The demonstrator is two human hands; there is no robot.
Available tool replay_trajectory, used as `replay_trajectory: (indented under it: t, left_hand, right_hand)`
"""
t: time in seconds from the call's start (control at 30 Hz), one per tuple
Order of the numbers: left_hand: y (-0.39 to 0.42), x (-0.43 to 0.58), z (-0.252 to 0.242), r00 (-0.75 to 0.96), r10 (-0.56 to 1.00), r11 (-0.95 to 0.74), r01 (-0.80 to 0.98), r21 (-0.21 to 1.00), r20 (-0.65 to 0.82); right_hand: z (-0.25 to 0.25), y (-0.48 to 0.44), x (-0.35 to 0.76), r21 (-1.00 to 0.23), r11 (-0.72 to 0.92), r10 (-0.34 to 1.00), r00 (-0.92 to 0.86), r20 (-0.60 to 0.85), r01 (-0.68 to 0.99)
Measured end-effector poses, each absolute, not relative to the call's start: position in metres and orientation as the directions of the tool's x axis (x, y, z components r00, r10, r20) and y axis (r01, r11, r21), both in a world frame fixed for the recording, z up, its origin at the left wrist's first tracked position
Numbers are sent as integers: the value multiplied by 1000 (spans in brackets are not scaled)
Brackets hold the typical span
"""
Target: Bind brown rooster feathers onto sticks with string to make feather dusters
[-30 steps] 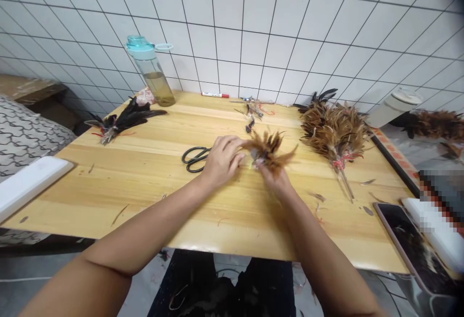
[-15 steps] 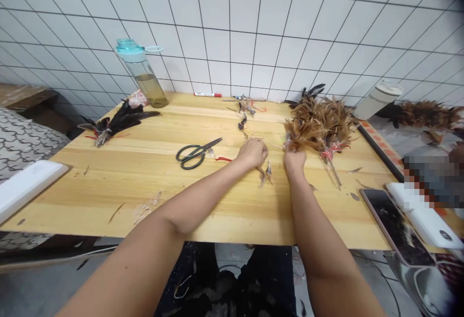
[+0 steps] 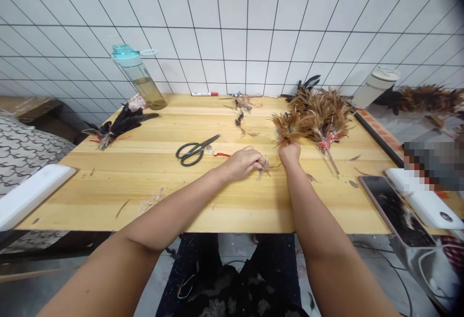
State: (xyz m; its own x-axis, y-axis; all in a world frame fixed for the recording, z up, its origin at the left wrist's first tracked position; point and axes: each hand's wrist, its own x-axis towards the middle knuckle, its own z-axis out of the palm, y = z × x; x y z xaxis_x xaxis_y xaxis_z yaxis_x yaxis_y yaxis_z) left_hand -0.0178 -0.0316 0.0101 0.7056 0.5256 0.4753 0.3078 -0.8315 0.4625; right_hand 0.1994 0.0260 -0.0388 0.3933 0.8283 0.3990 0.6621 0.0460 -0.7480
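Note:
My right hand [image 3: 289,153] is closed round the base of a small bunch of brown feathers [image 3: 289,126], held just above the wooden table [image 3: 152,177]. It sits right beside a bigger pile of brown feathers [image 3: 324,111] tied with red string. My left hand [image 3: 243,162] rests on the table with its fingers pinched on a few small loose feathers [image 3: 264,167]. Black scissors [image 3: 195,149] lie to the left of that hand, with a bit of red string beside them.
A bunch of black feathers [image 3: 118,124] and a water bottle [image 3: 139,76] stand at the back left. A red marker [image 3: 204,94] and feather scraps lie by the tiled wall. A phone [image 3: 387,206] and a white cup [image 3: 373,86] are at the right.
My right hand carried the small brown bunch rightward to the big feather pile. My left hand let go of the bunch and moved onto loose feathers on the table. The view shifted slightly.

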Motion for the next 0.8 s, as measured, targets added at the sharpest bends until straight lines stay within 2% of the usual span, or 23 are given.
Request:
replay_trajectory:
  t: [0.1, 0.17, 0.3, 0.4, 0.47, 0.57, 0.7, 0.8]
  left_hand:
    - [-32, -16, 7, 722, 513, -832, 283, 478, 465]
    - [-34, -15, 9, 659, 597, -773, 320, 548, 457]
    - [-47, -8, 16, 390, 863, -474, 403, 783, 322]
    - [-60, -1, 18, 348, 920, -326, 427, 844, 179]
    - [-67, 2, 19, 388, 913, -322, 503, 802, 124]
    - [-75, 4, 22, 431, 899, -367, 638, 677, 81]
    - [-85, 6, 33, 426, 905, -387, 815, 431, 7]
    - [-92, 11, 38, 432, 900, -405, 875, 264, -52]
  right_hand:
    - [-32, 22, 196, -733, -73, 831, 447, 330, 677]
    - [-28, 19, 195, -721, -114, 840, 453, 298, 684]
    - [-23, 16, 193, -699, -142, 853, 444, 272, 701]
    - [-21, 14, 193, -686, -133, 862, 425, 275, 715]
    - [-20, 12, 193, -688, -132, 870, 416, 264, 713]
    - [-17, 10, 192, -701, -158, 876, 426, 225, 695]
    - [-14, 6, 189, -708, -205, 885, 437, 161, 676]
    - [-13, 4, 188, -707, -197, 900, 412, 145, 679]
